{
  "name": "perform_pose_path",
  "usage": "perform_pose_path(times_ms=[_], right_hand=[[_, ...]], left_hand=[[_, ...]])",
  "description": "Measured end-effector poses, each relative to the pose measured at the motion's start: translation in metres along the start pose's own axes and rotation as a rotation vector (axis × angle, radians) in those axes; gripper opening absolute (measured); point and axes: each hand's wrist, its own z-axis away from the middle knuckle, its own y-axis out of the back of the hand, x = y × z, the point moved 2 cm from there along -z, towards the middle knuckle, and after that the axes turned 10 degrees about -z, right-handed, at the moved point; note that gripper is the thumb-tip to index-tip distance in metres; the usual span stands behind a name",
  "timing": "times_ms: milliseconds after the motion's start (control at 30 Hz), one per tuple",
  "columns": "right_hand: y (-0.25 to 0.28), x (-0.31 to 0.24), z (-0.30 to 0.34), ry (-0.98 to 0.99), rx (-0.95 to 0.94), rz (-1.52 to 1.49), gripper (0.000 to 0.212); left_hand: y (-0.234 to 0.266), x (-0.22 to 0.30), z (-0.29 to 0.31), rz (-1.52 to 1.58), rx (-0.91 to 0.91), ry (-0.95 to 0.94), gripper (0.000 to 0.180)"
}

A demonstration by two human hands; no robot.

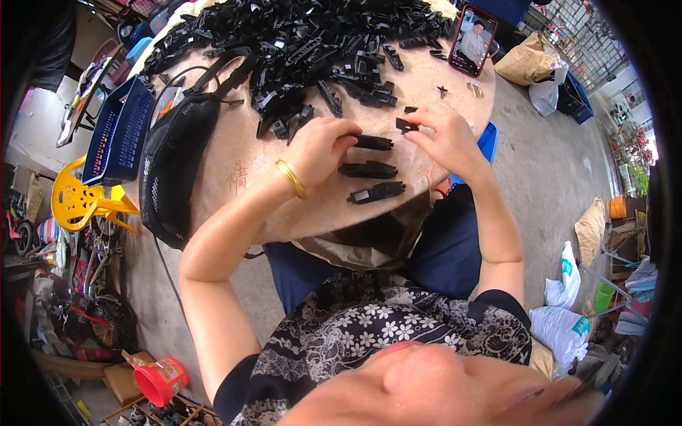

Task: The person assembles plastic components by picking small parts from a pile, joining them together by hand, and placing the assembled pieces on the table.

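Note:
My left hand (317, 150), with a gold bangle at its wrist, pinches the left end of a long black plastic part (374, 143) on the round table. Between the thumb and fingers of my right hand (442, 139) is a small black plastic piece (406, 126), held a little apart from that part's right end. Two more long black parts, a middle one (368, 170) and a nearer one (377, 192), lie in a row toward me. A large heap of similar black parts (305, 53) covers the far side.
A phone (472, 41) stands at the table's far right. To the left are a black mesh bag (177, 163), a dark blue basket (119, 131) and a yellow stool (74, 195). The tabletop's edge (320, 231) curves before my lap. A red bucket (160, 381) stands on the floor.

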Motion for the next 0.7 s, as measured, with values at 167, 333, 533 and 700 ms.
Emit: perform_pose_path(times_ms=[167,333,533,700], right_hand=[[-0.016,-0.018,-0.003,-0.075,-0.038,-0.273,0.025],[-0.01,-0.02,-0.006,0.07,-0.083,-0.055,0.021],[-0.013,-0.017,-0.009,0.034,-0.161,-0.061,0.02],[-0.026,-0.018,-0.012,0.167,-0.134,-0.187,0.021]], left_hand=[[-0.003,0.009,0.003,-0.09,0.141,-0.119,0.02],[-0.003,0.003,0.002,-0.074,0.053,-0.057,0.022],[-0.006,0.004,-0.001,0.034,0.033,-0.001,0.012],[-0.006,0.006,-0.003,-0.013,0.064,-0.147,0.014]])
